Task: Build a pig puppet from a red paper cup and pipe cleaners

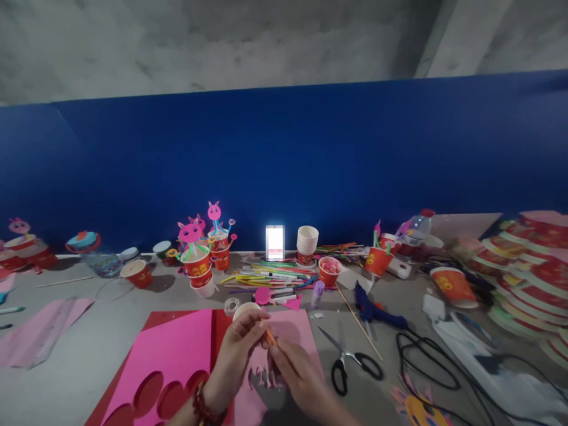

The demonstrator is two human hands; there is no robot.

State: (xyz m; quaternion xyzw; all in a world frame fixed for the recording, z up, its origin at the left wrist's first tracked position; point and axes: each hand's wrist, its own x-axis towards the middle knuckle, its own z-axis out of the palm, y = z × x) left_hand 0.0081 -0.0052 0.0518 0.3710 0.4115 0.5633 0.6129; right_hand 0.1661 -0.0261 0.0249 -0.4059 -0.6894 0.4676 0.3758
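Both hands meet over a light pink sheet at the lower middle. My left hand (239,343), with a red bead bracelet on the wrist, pinches a small orange piece (270,337) from the left. On its other side, the fingers of my right hand (290,367) close on the same piece. Behind my left hand the pale rim of a paper cup (245,310) shows. Beneath the hands are pink cut strips (265,376). Left of them, a bright pink sheet (177,349) with round holes overlaps a red sheet (153,319).
Black-handled scissors (348,357), a wooden stick (359,322) and a blue glue gun (377,310) with a looping cord lie to the right. Pipe cleaners (261,277) and markers lie behind. Decorated red cups (198,269) stand back left; stacked cups (307,241) stand back middle.
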